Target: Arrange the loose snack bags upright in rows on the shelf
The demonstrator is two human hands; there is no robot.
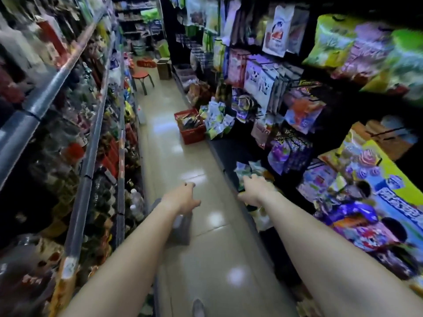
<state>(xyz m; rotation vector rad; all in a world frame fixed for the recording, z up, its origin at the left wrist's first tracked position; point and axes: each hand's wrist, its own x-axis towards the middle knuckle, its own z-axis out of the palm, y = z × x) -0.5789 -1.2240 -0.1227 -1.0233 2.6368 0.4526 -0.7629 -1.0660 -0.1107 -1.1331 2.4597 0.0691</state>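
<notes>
So the person stood mid-aisle with both arms stretched out. The left hand [183,199] hung over the floor [174,156], fingers loosely curled, nothing in it. The right hand [254,191] was down at the low dark shelf [229,148] on the right side, right up against a couple of loose bags [248,169] lying crumpled near the shelf's front edge. Everything was smeared with blur, so honestly I couldn't tell if the fingers had closed on a bag or were only touching it. Further along the same shelf sat a messy pile [217,121] of more bags, leaning every which way, with a red basket [191,128] on the floor just beside it. Packets [263,81] hung on hooks above the shelf, and a small stool [142,76] stood way down the aisle.
</notes>
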